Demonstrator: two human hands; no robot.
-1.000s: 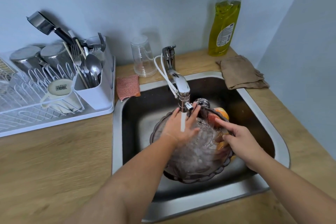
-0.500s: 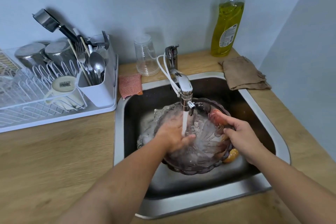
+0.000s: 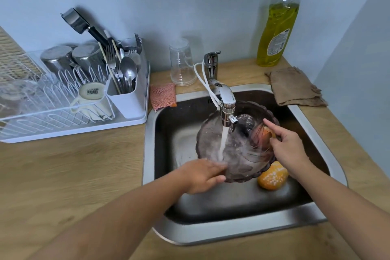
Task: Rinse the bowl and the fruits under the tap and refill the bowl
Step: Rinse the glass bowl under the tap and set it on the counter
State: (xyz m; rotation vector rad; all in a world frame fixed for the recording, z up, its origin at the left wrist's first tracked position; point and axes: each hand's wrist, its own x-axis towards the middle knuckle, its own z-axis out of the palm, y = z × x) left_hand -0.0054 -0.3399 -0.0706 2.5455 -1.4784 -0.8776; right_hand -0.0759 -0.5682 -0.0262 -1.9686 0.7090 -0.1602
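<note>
Left hand (image 3: 202, 175) slid to near rim of smoky scalloped glass bowl (image 3: 238, 154), hold unclear; right hand (image 3: 287, 148) grips rim; bowl rinse likely nearly done.
</note>
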